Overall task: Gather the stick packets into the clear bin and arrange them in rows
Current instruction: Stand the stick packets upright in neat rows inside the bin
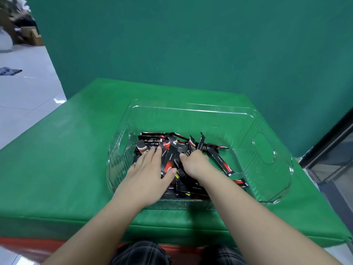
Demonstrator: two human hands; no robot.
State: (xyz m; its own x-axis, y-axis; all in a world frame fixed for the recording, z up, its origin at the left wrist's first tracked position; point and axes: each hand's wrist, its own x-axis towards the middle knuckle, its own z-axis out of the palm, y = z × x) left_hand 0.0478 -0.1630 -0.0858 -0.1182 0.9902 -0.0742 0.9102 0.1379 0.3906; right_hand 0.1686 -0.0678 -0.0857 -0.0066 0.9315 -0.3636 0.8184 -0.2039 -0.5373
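The clear bin (267, 131) is set on the green table (66, 159), and the stick packets (183, 180) are found inside it as a loose black-and-red heap at the near-left part of the floor. No rows are formed; packets lie crossed, and several stand on end.

The left hand (147, 173) is laid flat on the heap with fingers extended and spread; nothing is gripped by it. The right hand (193, 161) is seen with fingers curled down into the pile, where a small bunch of upright packets (194, 144) appears to be held.

One long packet (219, 161) lies apart to the right of the heap, and another (241, 183) rests near the bin's front right wall.

Risks are judged as follows. Packets could be creased or bent if the heap is pressed flat under the left palm. The upright bunch could fan out and fall back crosswise if it is released unaligned. The light bin could be slid across the smooth table by sideways sweeping. The two stray packets could be overlooked.
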